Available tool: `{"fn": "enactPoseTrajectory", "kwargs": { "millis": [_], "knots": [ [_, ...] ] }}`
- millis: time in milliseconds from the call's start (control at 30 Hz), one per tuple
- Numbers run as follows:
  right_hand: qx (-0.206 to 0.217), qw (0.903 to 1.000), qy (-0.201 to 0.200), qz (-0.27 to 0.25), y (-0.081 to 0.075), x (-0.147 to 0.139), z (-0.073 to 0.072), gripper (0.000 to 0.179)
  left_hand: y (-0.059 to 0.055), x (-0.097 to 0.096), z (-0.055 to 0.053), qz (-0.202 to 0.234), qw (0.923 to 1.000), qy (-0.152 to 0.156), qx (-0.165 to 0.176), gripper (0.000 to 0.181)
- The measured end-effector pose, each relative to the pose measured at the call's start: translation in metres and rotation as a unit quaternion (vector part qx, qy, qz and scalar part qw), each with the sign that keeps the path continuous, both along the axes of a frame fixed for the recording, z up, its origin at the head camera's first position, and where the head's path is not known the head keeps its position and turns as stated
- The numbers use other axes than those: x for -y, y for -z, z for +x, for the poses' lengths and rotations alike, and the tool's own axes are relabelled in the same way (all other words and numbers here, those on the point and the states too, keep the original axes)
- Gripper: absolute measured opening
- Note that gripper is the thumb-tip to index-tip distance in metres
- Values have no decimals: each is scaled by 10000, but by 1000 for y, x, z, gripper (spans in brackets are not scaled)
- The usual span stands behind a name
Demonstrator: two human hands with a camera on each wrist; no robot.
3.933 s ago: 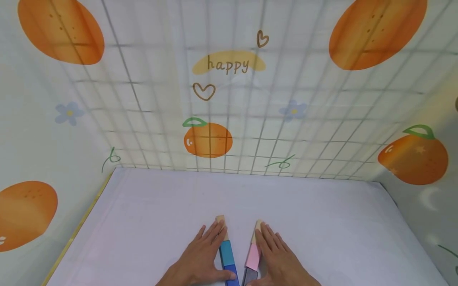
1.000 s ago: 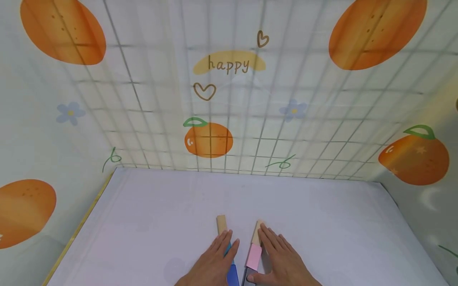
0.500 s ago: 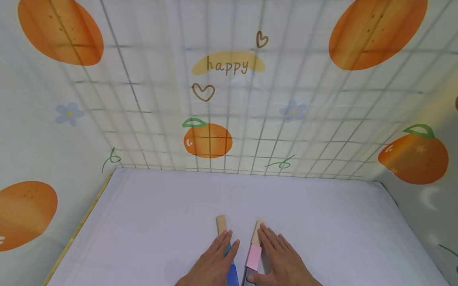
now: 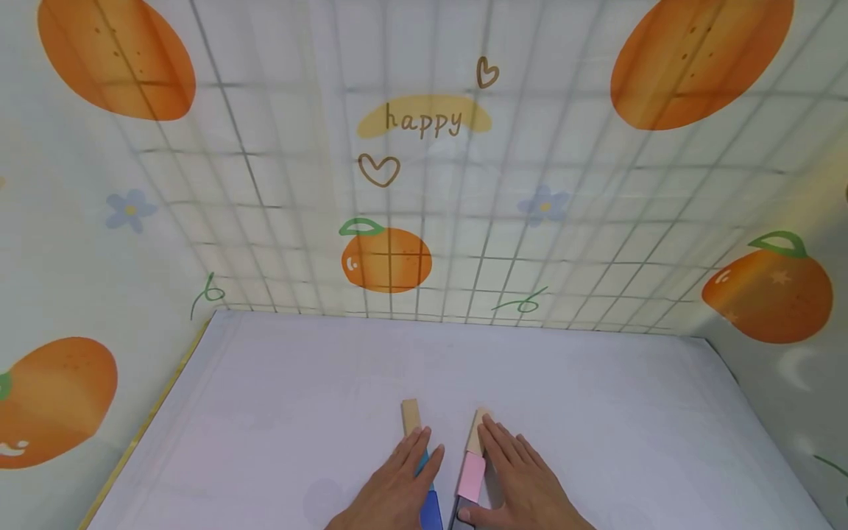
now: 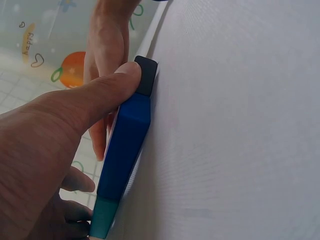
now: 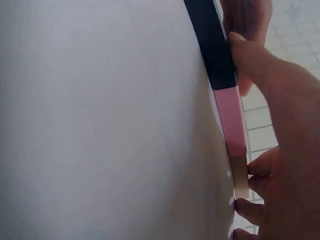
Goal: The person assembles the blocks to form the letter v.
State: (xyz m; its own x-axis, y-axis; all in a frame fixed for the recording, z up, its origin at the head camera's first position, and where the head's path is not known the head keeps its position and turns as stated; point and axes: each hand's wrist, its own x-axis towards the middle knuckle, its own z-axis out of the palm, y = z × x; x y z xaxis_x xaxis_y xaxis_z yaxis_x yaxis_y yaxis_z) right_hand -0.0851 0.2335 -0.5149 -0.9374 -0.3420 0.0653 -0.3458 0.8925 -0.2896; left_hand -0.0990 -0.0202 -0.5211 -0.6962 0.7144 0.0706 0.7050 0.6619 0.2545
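Note:
Two slanting rows of blocks lie on a white tabletop. The left row has a wooden block (image 4: 411,415) at its far end, then a teal block (image 5: 103,219), a blue block (image 4: 431,509) and a black block (image 5: 147,76). My left hand (image 4: 391,482) lies over this row, fingers extended, mostly hiding the teal block; its thumb touches the black block. Another wooden block (image 4: 475,433), a pink block (image 4: 471,477) and a dark grey block (image 4: 461,508) form the right row. Along its outer side rests my right hand (image 4: 526,482), fingers straight, thumb on the grey block.
White tabletop (image 4: 298,383) spreads around both rows. Behind it rises a fabric backdrop (image 4: 291,243) with grid lines and printed oranges. Side panels close in on left and right, and a yellow strip (image 4: 146,419) runs along the left edge.
Since the oldest frame my left hand has slid nearer and rightward, off the wooden block and onto the teal one. My right thumb has shifted on the grey block. Both hands stay still lately.

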Motion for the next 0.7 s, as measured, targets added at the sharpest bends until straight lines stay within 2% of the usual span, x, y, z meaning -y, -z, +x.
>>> {"fn": "enactPoseTrajectory", "kwargs": {
  "millis": [700],
  "knots": [
    [158, 9999, 26, 36, 0, -1, -1, 119, 3, 1, 1, -54, 9985, 145, -516, 111]
  ]
}}
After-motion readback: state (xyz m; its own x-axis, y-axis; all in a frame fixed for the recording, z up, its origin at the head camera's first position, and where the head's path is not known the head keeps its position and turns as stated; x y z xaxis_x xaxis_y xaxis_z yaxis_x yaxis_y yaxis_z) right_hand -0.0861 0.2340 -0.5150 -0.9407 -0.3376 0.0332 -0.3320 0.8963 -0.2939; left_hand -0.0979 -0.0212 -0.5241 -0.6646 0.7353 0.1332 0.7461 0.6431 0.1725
